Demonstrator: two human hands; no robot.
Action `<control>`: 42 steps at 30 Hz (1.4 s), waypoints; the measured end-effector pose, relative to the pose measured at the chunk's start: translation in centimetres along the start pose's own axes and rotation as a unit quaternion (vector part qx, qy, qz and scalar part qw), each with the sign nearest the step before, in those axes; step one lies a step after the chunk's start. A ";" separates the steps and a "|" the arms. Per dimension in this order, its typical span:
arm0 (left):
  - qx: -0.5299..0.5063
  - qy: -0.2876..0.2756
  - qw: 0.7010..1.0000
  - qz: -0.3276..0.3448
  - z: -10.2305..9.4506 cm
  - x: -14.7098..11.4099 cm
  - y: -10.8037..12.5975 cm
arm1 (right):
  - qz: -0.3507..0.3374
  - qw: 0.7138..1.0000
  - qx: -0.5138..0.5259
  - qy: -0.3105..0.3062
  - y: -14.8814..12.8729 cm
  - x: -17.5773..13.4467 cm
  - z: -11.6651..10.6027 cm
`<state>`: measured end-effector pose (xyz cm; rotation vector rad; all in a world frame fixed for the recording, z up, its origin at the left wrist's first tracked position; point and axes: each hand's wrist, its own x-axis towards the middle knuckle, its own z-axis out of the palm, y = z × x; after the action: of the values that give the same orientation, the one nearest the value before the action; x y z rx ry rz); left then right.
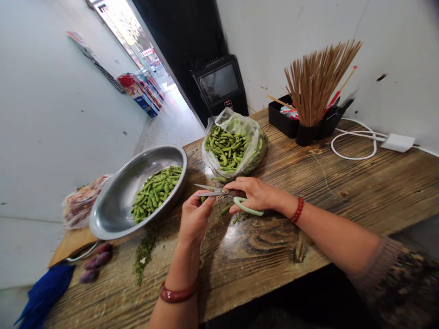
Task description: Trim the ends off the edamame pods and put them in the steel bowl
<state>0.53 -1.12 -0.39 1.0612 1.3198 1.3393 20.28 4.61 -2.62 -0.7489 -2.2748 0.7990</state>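
My right hand point(252, 194) grips a pair of scissors point(247, 207) with pale green handles, the blades parted and pointing left. Just under the blades, my left hand point(195, 214) pinches a green edamame pod point(203, 199), mostly hidden by the fingers. Beyond both hands stands a clear plastic bag point(259, 137) full of edamame pods point(226, 148). To the left, a tilted steel basin point(120, 196) holds a heap of pods point(156, 192) on its right side. Small green trimmings point(236, 218) and a loose pod point(225, 210) lie on the table below the scissors.
The wooden table point(274, 256) bears a pile of trimmings point(144, 258), several plums point(102, 259), a blue cloth point(48, 292) and a wooden board point(73, 240) at left. At back right are a black holder point(283, 119) with bamboo skewers point(315, 87) and a white cable point(356, 132).
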 end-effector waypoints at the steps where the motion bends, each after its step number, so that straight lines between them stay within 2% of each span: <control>1: 0.004 -0.004 1.000 -0.001 -0.1 0.0 0.0 | -0.002 1.000 -0.001 -0.002 0.1 0.0 -0.1; 13: 0.013 -0.026 0.999 -0.037 -0.3 0.1 0.6 | 0.004 1.000 0.018 -0.016 0.5 0.2 -0.4; 17: 0.006 -0.060 0.997 -0.050 -0.4 0.2 0.8 | 0.032 0.997 0.054 0.036 0.9 0.3 -0.4; 20: 0.110 -0.090 0.989 -0.037 -0.6 0.4 0.2 | 0.063 0.992 0.078 0.072 1.2 0.4 -0.3; 22: 0.256 -0.110 0.960 0.022 -0.7 0.6 -0.4 | 0.067 0.991 0.083 0.080 1.2 0.4 -0.3; 25: 0.450 -0.135 0.874 0.123 -0.7 0.8 -1.2 | 0.059 0.992 0.081 0.079 1.1 0.4 -0.2; 27: 0.507 -0.156 0.835 0.144 -0.6 0.9 -1.6 | 0.053 0.993 0.079 0.077 1.1 0.4 -0.1; 30: 0.528 -0.181 0.818 0.138 -0.6 0.9 -1.8 | 0.049 0.993 0.075 0.079 1.2 0.4 0.0; 33: 0.498 -0.155 0.841 0.144 -0.6 1.0 -1.5 | 0.051 0.993 0.071 0.080 1.2 0.4 0.0; 36: 0.399 -0.089 0.903 0.130 -0.7 0.9 -1.0 | 0.058 0.993 0.069 0.082 1.0 0.4 -0.1; 39: 0.212 -0.039 0.976 0.026 -0.5 0.6 -0.3 | 0.073 0.992 0.067 0.076 0.7 0.5 -0.3; 40: 0.141 -0.029 0.990 -0.011 -0.4 0.5 0.0 | 0.076 0.992 0.066 0.073 0.6 0.5 -0.3; 42: 0.029 -0.016 0.998 -0.054 -0.1 0.2 0.4 | 0.075 0.993 0.064 0.063 0.5 0.5 -0.3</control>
<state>0.35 -0.90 -0.04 1.0309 1.3809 1.2051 20.31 5.39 -2.62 -0.8932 -2.0543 0.9302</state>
